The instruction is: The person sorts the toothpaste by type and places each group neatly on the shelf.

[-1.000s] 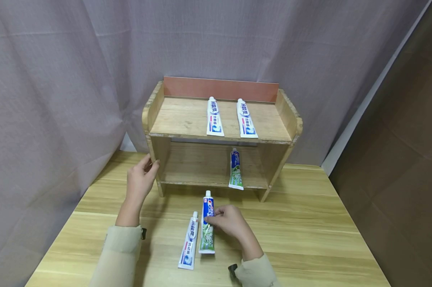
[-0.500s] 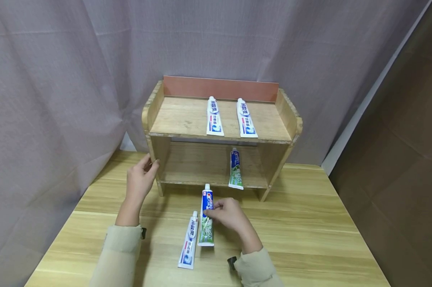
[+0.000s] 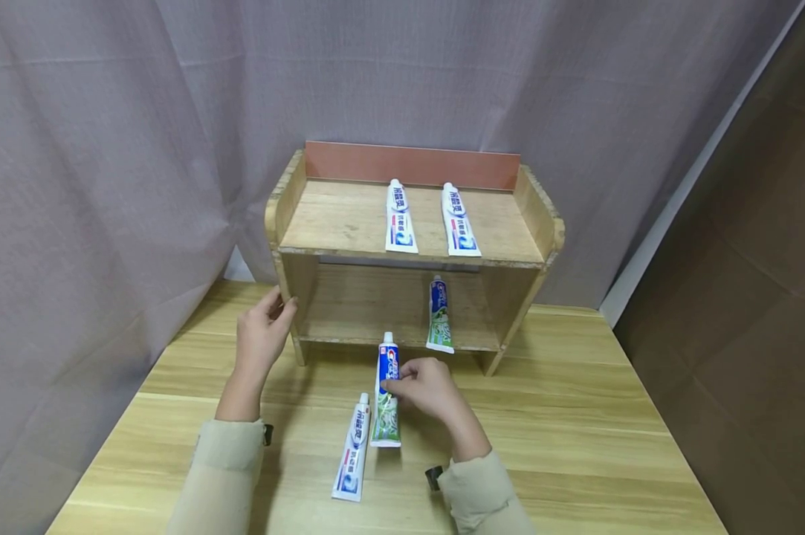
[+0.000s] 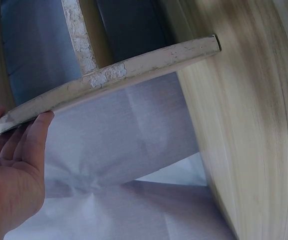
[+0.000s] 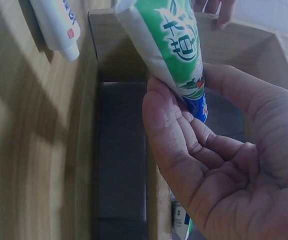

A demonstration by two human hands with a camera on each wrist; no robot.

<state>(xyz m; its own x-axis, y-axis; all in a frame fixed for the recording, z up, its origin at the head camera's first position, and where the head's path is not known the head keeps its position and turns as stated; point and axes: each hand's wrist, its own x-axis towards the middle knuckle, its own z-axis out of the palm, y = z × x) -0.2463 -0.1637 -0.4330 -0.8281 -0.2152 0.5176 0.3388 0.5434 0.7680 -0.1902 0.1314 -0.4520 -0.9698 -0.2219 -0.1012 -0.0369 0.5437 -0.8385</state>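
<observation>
My right hand (image 3: pixel 434 390) pinches a blue-and-green toothpaste tube (image 3: pixel 386 423) between thumb and fingers, cap pointing toward the shelf. Seen from the right wrist, the tube's green end (image 5: pixel 168 40) slants up out of the grip, raised over the table. My left hand (image 3: pixel 262 334) grips the left side panel (image 4: pixel 109 75) of a small wooden shelf (image 3: pixel 335 223), thumb on one face and fingers on the other. A white toothpaste tube (image 3: pixel 351 461) lies on the table just left of the held one.
Two white toothpaste tubes (image 3: pixel 400 223) lie side by side on the top board. Another blue-and-green toothpaste tube (image 3: pixel 439 316) rests on the lower board, right of its middle. Behind the wooden table (image 3: pixel 596 416) hangs a grey curtain (image 3: pixel 402 74); brown cloth (image 3: pixel 743 297) covers the right side.
My right hand has carried the blue-and-green toothpaste tube forward, toward the lower board. The left hand has kept its grip on the shelf, and the other tubes have not moved.
</observation>
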